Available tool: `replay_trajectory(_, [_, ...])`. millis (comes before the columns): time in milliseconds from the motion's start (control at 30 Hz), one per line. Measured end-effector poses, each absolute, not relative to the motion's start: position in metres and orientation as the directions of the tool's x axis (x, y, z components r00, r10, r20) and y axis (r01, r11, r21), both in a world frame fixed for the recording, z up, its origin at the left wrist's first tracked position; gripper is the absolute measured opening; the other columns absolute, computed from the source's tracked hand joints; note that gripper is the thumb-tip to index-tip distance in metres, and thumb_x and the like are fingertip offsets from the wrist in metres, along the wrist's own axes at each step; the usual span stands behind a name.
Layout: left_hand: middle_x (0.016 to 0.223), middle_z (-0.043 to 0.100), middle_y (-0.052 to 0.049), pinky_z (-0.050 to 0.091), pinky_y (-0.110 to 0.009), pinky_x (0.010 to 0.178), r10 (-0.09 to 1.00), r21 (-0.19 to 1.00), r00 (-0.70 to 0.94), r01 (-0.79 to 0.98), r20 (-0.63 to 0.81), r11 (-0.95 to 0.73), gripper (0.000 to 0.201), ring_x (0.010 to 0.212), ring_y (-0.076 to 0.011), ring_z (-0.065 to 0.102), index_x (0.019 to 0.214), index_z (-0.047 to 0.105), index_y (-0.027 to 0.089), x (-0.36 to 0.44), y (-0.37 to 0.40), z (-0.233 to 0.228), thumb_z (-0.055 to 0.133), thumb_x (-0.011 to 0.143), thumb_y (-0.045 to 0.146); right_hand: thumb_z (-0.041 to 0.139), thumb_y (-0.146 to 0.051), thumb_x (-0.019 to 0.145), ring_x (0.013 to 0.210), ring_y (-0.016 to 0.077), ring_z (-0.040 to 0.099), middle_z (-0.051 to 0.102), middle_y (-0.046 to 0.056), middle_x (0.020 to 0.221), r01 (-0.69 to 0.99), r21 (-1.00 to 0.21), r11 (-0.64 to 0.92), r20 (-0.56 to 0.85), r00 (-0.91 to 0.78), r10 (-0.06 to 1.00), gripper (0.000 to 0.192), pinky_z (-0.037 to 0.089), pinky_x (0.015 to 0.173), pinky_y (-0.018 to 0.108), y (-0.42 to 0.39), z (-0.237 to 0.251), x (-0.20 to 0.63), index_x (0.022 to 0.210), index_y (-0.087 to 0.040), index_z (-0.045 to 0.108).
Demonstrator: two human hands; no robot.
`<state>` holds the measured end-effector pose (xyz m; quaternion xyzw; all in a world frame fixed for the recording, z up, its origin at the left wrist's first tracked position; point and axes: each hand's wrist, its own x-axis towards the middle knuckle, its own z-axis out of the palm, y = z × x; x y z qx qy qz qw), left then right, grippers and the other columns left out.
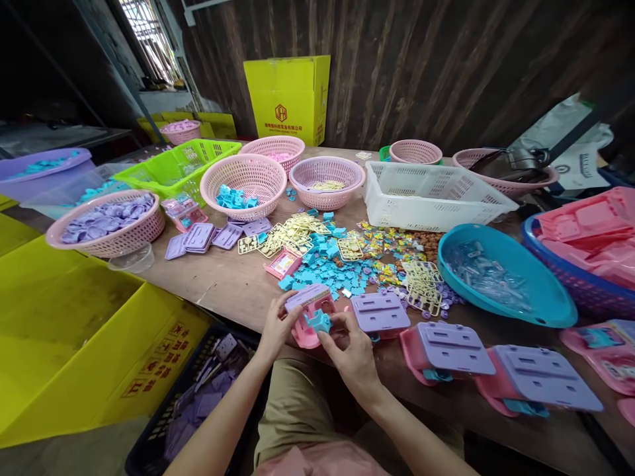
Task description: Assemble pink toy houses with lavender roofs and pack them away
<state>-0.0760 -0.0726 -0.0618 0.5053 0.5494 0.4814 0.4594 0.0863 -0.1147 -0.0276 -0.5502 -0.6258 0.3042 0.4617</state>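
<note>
Lower middle of frame: left hand [274, 325] grips the pink toy [311, 316], right hand [351, 350] pinches the blue piece [320, 322]. Brace it on the worktop [228, 284], press squarely.

A brown wooden table [218, 284] carries pink baskets [243, 178], a white crate [431, 198], a blue bowl [506, 277] and scattered blue pieces [327, 264].

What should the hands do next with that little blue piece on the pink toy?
Probably press the blue piece down into the pink toy. The right hand pinches it right against the toy, the left hand steadies the toy, and the finished ones nearby show blue parts fitted.
</note>
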Motion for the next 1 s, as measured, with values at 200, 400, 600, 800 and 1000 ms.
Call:
replay_trajectory(200, [0.120,0.054,-0.009,0.037,-0.037,0.099,0.989,0.999,-0.146,0.043,-0.016,0.023,0.059,0.113,-0.0238,0.050,0.117,0.048,0.021,-0.058,-0.087,-0.073,0.044,0.079,0.066,0.058,-0.037,0.079,0.063,0.0149,0.060,0.063,0.002,0.074,0.504,-0.825,0.256,0.339,0.078,0.938,0.019,0.050,0.058,0.027,-0.110,-0.038,0.068,0.086,-0.020,0.054])
replay_trajectory(400, [0.125,0.052,-0.008,0.037,-0.036,0.100,0.995,0.993,-0.051,-0.086,-0.087,0.083,0.061,0.115,-0.0215,0.050,0.124,0.037,0.023,-0.059,-0.093,-0.074,0.037,0.082,0.066,0.053,-0.032,0.085,0.070,0.0175,0.058,0.059,0.003,0.075,0.604,-0.669,0.433,0.574,0.050,0.817,0.011,0.050,0.065,0.032,-0.108,-0.046,0.058,0.084,-0.021,0.051])
replay_trajectory(600, [0.124,0.050,-0.007,0.039,-0.034,0.096,0.994,0.992,-0.026,-0.071,-0.104,0.102,0.056,0.112,-0.0217,0.050,0.122,0.038,0.024,-0.065,-0.095,-0.076,0.044,0.081,0.062,0.050,-0.025,0.087,0.081,0.0218,0.056,0.058,0.004,0.077,0.741,-0.497,0.451,0.646,-0.031,0.763,0.003,0.048,0.082,0.041,-0.108,-0.052,0.049,0.087,-0.023,0.051])
replay_trajectory(800, [0.109,0.055,-0.005,0.041,-0.030,0.089,0.993,0.997,-0.094,-0.048,-0.068,0.064,0.056,0.098,-0.0188,0.052,0.115,0.045,0.020,-0.062,-0.094,-0.075,0.049,0.078,0.062,0.047,-0.025,0.089,0.082,0.0219,0.053,0.054,0.004,0.078,0.794,-0.423,0.437,0.675,-0.045,0.736,0.006,0.049,0.080,0.041,-0.106,-0.055,0.047,0.089,-0.021,0.051])
replay_trajectory(1000, [0.096,0.058,-0.002,0.043,-0.024,0.069,0.991,0.987,-0.065,-0.117,-0.113,0.105,0.054,0.073,-0.0126,0.052,0.112,0.047,0.020,-0.061,-0.093,-0.074,0.051,0.078,0.062,0.044,-0.019,0.089,0.082,0.0214,0.052,0.055,0.005,0.081,0.806,-0.366,0.466,0.646,-0.140,0.750,0.009,0.048,0.078,0.040,-0.101,-0.060,0.048,0.090,-0.020,0.053])
